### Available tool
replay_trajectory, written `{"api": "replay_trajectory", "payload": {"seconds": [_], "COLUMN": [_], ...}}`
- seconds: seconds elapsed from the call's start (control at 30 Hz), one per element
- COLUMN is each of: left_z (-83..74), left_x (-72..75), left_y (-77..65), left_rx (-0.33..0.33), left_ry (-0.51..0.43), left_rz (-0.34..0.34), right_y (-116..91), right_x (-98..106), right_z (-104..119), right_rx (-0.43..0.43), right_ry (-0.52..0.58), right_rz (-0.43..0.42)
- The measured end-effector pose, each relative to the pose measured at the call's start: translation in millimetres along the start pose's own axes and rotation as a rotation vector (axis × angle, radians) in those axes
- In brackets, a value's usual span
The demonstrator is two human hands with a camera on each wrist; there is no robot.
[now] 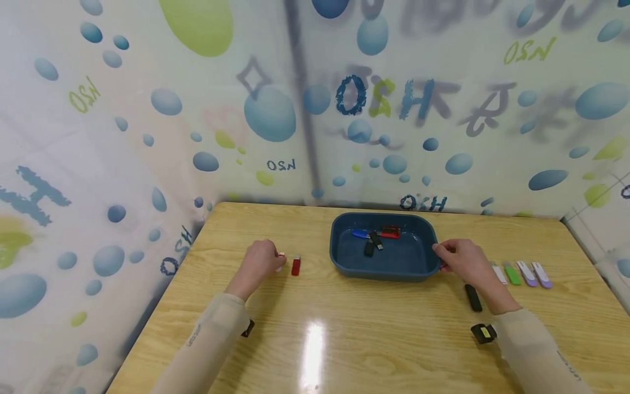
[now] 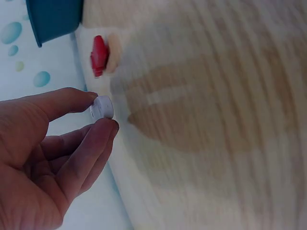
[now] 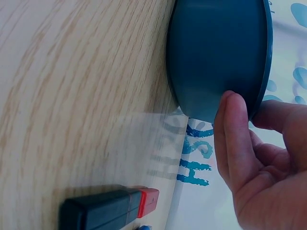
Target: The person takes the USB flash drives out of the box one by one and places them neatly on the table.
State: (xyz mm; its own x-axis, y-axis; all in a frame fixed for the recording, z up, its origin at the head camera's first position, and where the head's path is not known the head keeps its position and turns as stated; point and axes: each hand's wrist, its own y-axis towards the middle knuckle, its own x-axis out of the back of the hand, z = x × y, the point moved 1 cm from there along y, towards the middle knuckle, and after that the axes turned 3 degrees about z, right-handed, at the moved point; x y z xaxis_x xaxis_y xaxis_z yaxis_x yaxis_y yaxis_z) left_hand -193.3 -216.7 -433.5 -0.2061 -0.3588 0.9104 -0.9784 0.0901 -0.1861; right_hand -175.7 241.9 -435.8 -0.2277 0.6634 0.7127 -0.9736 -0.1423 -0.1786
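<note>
A wood table [image 1: 384, 328] had a blue tub [image 1: 403, 258] at its far side, approx. ctr. R hand [image 1: 465, 261] gripped tub's right end, thumb & fingers pinched on the rim. L hand [image 1: 259, 259], left of tub, was in a fingertip pinch. Black USB stick [image 1: 473, 298] lay on R hand's near side; red USB stick [image 1: 296, 266] btwn L hand & tub; in L hand's pinch, small white piece [image 2: 102, 108], prob. another stick, partly covered.

the blue tray [image 2: 53, 18] is cut off in both wrist views.
</note>
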Motion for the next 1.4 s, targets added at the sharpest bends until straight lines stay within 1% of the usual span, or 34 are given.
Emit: {"api": "replay_trajectory", "payload": {"seconds": [0.13, 0.2, 0.47, 0.83, 0.9, 1.0, 1.07, 1.13, 1.2, 1.27, 1.33, 1.4], "left_z": [5.7, 7.0, 4.6, 5.4, 4.3, 0.9, -5.9, -17.3, -35.4, -57.3, -81.9, -106.1], "left_x": [-5.9, -7.4, -7.5, -10.3, -8.1, -4.0, 0.6, 6.0, 10.6, 10.9, 7.8, 1.7], "left_y": [1.1, 2.0, 1.2, 2.8, 1.9, 3.0, 4.8, 8.9, 12.0, 15.6, 18.1, 19.5], "left_rx": [0.002, -0.010, -0.054, -0.020, -0.026, -0.065, -0.098, -0.141, -0.180, -0.232, -0.290, -0.343], "left_ry": [0.015, 0.023, 0.056, 0.029, 0.023, 0.038, 0.041, 0.042, 0.026, 0.019, 0.018, 0.029], "left_rz": [0.004, -0.003, -0.027, -0.010, -0.030, -0.086, -0.148, -0.210, -0.260, -0.301, -0.306, -0.288], "right_y": [0, 1, 0, 0, 0, 1, 2, 3, 5, 5, 5, 4], "right_x": [-1, -1, -2, -2, -2, -4, -3, -1, 1, 2, 1, -1], "right_z": [0, 0, -1, 0, -1, -2, -3, -2, 0, 2, 3, 3], "right_rx": [0.002, 0.002, 0.005, 0.007, 0.006, -0.006, -0.012, -0.002, 0.011, 0.024, 0.024, 0.022], "right_ry": [-0.003, -0.006, 0.005, 0.005, 0.003, 0.004, 0.001, -0.004, -0.014, -0.022, -0.028, -0.026], "right_rz": [-0.002, -0.004, -0.013, -0.015, -0.015, -0.005, 0.003, 0.001, -0.006, -0.013, -0.013, -0.008]}}
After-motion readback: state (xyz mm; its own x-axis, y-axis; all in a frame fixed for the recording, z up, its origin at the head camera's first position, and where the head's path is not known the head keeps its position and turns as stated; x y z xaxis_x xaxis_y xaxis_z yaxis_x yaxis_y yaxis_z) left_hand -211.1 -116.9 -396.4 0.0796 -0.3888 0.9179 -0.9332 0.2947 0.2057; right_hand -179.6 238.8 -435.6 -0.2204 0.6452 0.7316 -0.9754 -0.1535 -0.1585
